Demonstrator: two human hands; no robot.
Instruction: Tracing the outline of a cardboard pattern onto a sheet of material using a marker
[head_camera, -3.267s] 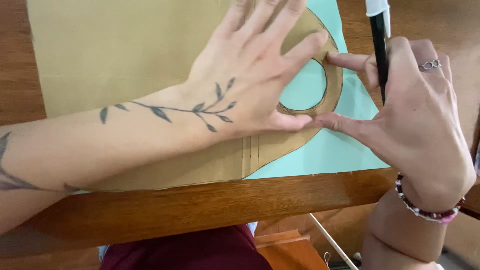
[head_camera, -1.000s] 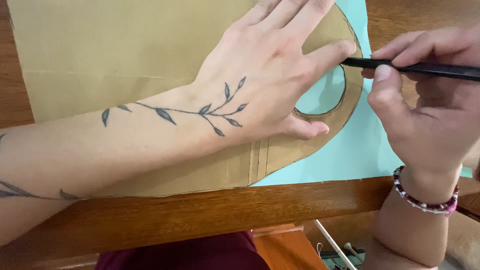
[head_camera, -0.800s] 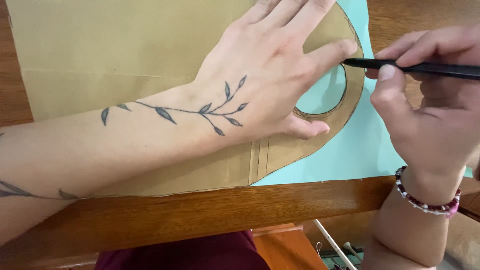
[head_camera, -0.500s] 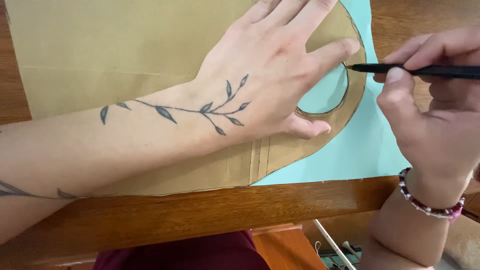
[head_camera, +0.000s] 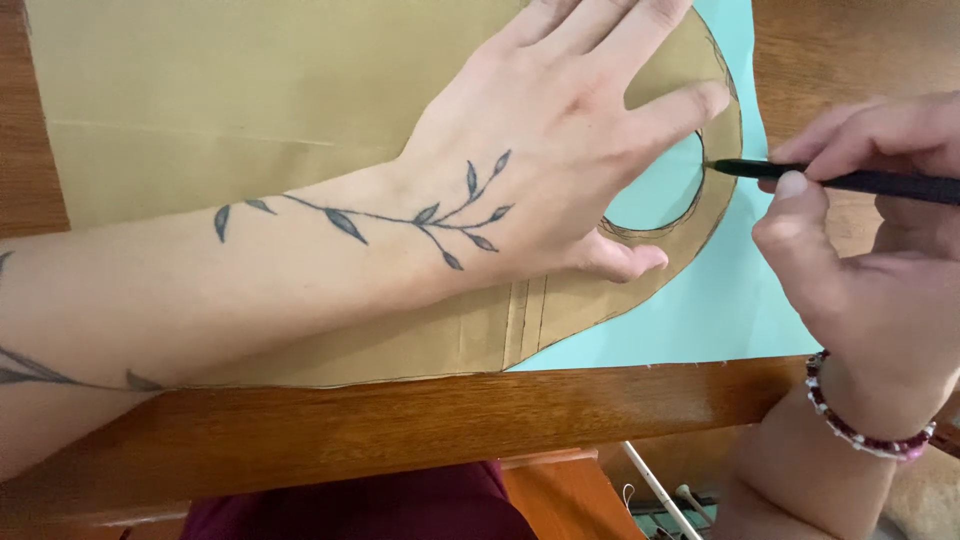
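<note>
My left hand (head_camera: 545, 160) lies flat with fingers spread on a tan paper pattern (head_camera: 250, 110), holding it down beside a round cut-out. Under the pattern is a light turquoise sheet (head_camera: 700, 310), showing through the cut-out and past the curved edge. My right hand (head_camera: 870, 260) grips a black pen (head_camera: 850, 180) held almost level. Its tip touches the right inner rim of the cut-out, close to my left index fingertip. Dark traced lines run along the rim and the pattern's outer curve.
Everything rests on a brown wooden table (head_camera: 400, 430) whose front edge runs across the lower part of the view. A beaded bracelet (head_camera: 860, 430) circles my right wrist. Below the edge are dark red cloth (head_camera: 380, 505) and a thin white stick (head_camera: 655, 485).
Earlier the pen stood upright; now my right hand holds it level. Over the last second its tip moved slightly down along the right rim of the cut-out. The left hand stayed in place.
</note>
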